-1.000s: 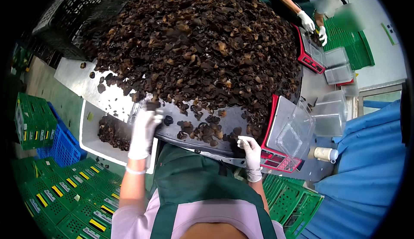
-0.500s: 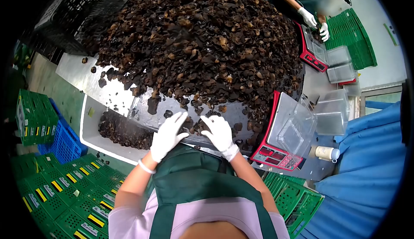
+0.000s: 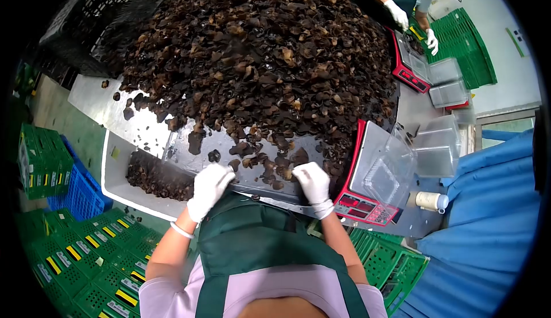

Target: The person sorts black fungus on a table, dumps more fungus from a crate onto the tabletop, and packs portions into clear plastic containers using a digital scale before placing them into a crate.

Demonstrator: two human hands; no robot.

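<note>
Dark brown wood ear mushrooms [image 3: 258,54] lie in a large heap on the metal table [image 3: 189,154]. My left hand [image 3: 210,187], in a white glove, is at the table's front edge with its fingers curled together. To its right, my gloved right hand [image 3: 313,181] also has its fingers drawn in, beside a few loose mushrooms. Whatever either hand may hold is hidden by the fingers. Between the hands lie several loose wood ear mushrooms [image 3: 270,172]. Right of my right hand stands a red scale [image 3: 370,200] with a clear plastic box [image 3: 383,174] on its plate.
A white bin [image 3: 115,189] with mushrooms sits at left. Green crates [image 3: 86,260] and a blue crate [image 3: 86,186] stand on the floor. Clear boxes [image 3: 439,146] and a bottle [image 3: 430,201] are at right. Across the table, a co-worker's gloved hands [image 3: 397,14] are near another scale [image 3: 410,68].
My hands have moved apart and down toward the table edge, and their spread fingers have curled in. Loose mushrooms between them are more exposed. The co-worker's hands have moved apart.
</note>
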